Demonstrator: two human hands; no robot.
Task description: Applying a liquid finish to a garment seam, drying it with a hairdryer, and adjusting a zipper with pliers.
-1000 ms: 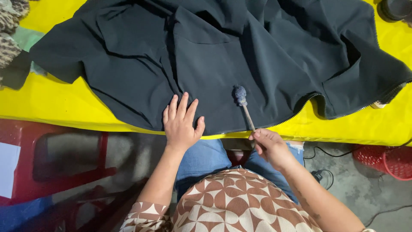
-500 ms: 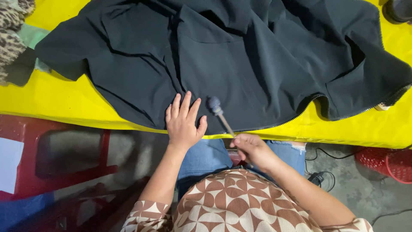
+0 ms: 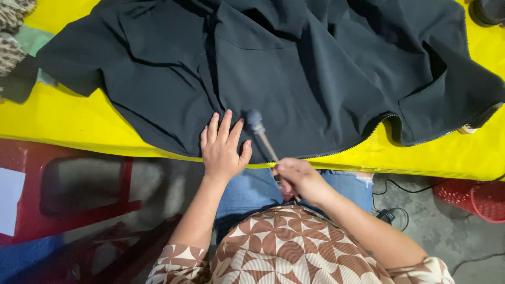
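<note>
The left hand (image 3: 222, 149) lies flat, palm down, fingers spread and pointing forward. Just beside it, the right hand (image 3: 298, 179) is curled closed, forearm angled inward.

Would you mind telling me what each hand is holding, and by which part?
The right hand grips a stick-handled brush by the lower end of its handle. The left hand holds nothing; it lies flat on the black garment.

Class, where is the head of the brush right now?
In the head view, the brush head rests on the black garment, just right of the left hand fingertips.
</note>
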